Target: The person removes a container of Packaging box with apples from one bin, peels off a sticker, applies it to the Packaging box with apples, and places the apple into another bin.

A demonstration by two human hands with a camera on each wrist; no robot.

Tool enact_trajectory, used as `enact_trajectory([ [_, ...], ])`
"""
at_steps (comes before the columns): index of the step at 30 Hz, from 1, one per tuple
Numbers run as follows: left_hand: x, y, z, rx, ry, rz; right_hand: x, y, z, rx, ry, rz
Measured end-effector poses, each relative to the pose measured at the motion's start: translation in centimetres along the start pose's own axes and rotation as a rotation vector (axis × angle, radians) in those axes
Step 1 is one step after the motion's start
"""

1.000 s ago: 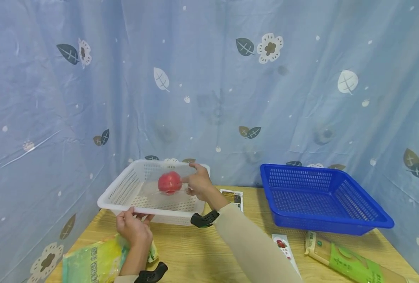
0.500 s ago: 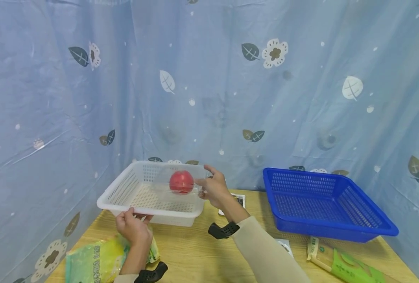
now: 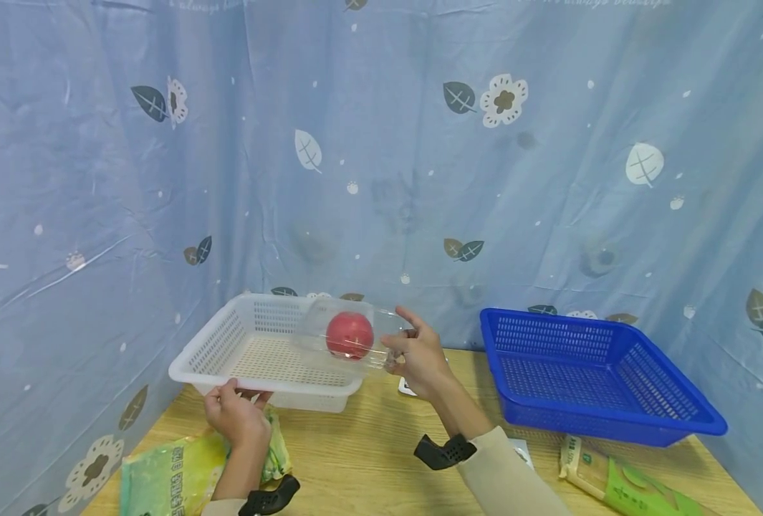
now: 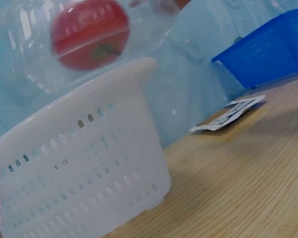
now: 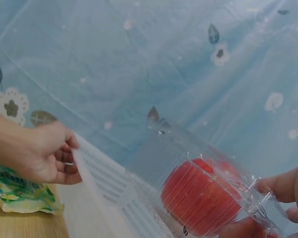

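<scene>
My left hand [image 3: 236, 416] grips the front rim of a white perforated plastic basket [image 3: 306, 398], its thumb on top and fingers beneath. My right hand [image 3: 423, 358] pinches the right end of a clear plastic box [image 3: 310, 333]. Inside that box is a round red fruit [image 3: 349, 335]; a green stem shows in the left wrist view. The tilted box hangs over the basket's right end, above its rim in the left wrist view. In the right wrist view, fingers [image 5: 283, 186] hold the box's edge close to the fruit [image 5: 201, 196]. No other items show inside the basket.
A blue perforated basket [image 3: 603, 419] stands at the right. Before it lies a green and tan long packet [image 3: 620, 476]. A yellow-green bag [image 3: 181, 469] lies front left. A flat white-edged packet [image 4: 228, 114] rests between the baskets. A blue patterned curtain [image 3: 381, 143] hangs behind the table.
My right hand has drawn the clear box with the red fruit rightward, from inside the white basket to over its right end. My left hand keeps its grip on the rim.
</scene>
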State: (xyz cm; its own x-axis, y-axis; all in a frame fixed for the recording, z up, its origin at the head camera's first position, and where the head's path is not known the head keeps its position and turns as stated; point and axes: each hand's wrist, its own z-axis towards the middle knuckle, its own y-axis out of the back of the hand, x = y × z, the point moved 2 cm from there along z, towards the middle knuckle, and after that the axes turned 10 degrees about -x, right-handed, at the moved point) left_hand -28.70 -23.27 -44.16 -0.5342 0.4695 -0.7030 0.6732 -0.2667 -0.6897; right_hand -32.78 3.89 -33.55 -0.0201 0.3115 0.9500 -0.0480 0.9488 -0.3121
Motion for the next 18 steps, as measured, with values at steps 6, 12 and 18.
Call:
enact_trajectory([
  [6, -0.2, -0.1, 0.2, -0.007, 0.015, 0.011, 0.8, 2.2, -1.7, 0.026, 0.026, -0.005],
  [12, -0.2, -0.1, 0.3, 0.0, 0.042, 0.015, 1.3, 4.2, -3.0, -0.001, 0.027, -0.023],
  [18, -0.3, 0.0, 0.2, -0.018, 0.069, 0.004, 1.0, 6.1, -4.1, -0.012, 0.01, -0.044],
])
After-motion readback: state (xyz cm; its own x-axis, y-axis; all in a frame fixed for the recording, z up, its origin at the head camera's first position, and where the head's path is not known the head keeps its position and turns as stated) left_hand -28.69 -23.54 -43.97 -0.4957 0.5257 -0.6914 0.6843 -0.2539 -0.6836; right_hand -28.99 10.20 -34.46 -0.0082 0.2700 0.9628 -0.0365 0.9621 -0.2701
